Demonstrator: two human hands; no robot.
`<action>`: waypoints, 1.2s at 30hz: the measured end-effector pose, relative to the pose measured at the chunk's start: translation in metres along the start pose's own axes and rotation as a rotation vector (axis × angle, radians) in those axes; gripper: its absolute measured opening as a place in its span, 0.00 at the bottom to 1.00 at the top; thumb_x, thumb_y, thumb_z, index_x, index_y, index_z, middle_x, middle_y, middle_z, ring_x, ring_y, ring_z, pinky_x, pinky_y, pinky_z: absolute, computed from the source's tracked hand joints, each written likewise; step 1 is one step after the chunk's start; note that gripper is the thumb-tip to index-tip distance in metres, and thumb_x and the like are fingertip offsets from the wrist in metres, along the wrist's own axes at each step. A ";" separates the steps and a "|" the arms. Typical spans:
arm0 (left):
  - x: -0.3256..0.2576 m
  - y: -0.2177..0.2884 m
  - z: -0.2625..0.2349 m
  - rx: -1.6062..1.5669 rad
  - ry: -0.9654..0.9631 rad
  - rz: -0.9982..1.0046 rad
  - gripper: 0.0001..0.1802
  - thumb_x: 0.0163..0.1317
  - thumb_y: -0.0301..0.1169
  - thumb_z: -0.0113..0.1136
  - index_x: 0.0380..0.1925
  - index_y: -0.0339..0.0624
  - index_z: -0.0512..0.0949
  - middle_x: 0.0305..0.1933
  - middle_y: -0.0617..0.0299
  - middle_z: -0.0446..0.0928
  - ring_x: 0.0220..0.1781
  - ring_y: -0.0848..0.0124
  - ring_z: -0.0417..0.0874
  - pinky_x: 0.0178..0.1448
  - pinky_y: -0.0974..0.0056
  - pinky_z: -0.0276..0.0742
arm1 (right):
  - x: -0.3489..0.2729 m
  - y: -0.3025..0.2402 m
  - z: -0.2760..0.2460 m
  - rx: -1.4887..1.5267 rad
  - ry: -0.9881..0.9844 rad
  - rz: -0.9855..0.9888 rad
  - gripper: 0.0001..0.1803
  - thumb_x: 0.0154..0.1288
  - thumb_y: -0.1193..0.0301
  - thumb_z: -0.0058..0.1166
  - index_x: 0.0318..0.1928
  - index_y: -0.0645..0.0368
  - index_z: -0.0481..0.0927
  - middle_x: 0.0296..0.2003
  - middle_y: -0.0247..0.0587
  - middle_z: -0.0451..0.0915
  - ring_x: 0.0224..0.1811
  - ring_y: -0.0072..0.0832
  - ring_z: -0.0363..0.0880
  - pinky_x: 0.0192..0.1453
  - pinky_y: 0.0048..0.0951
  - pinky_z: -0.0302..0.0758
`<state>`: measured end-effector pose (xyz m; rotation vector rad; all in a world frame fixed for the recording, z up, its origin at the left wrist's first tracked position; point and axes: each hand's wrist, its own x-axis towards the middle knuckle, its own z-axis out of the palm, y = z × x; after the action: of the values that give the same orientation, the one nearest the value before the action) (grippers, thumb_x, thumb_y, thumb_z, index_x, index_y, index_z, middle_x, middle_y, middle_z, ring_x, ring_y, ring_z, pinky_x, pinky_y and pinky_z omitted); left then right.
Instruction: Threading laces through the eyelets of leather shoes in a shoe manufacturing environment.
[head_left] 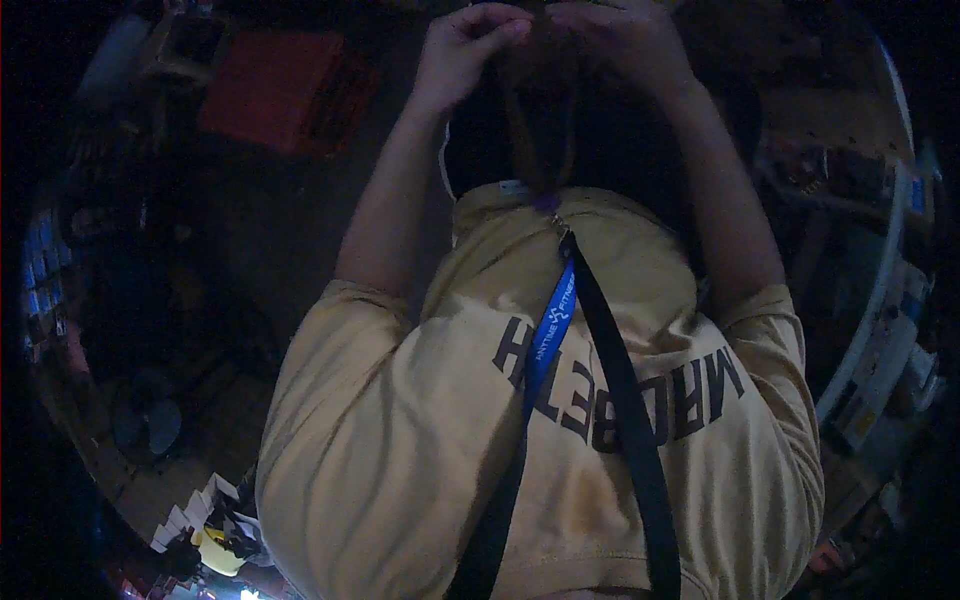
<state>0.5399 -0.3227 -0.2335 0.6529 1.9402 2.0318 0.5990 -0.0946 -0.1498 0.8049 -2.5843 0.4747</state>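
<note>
I see the left hand (470,45) and right hand (615,35) raised together, fingers curled shut on a thin dark cord (572,110) between them. From both grips the cord runs down to a flat woven lanyard (610,360), black and blue, lying on a soft yellow shirt (400,440). Left of the grips sits a red ribbed crate (285,90).

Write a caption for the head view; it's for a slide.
Both hands, left hand and right hand, raised together above a yellow T-shirt with a blue lanyard, in dim light.
</note>
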 end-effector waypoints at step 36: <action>-0.005 0.009 0.017 -0.058 0.054 -0.088 0.09 0.65 0.30 0.74 0.41 0.37 0.88 0.40 0.60 0.88 0.42 0.71 0.87 0.50 0.63 0.84 | -0.030 0.004 0.047 0.686 0.051 0.484 0.08 0.71 0.75 0.63 0.46 0.63 0.89 0.42 0.39 0.89 0.46 0.26 0.86 0.52 0.33 0.82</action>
<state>0.5537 -0.3109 -0.2255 0.4953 1.8959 2.0641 0.6066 -0.0975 -0.2054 0.3215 -2.5583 1.5528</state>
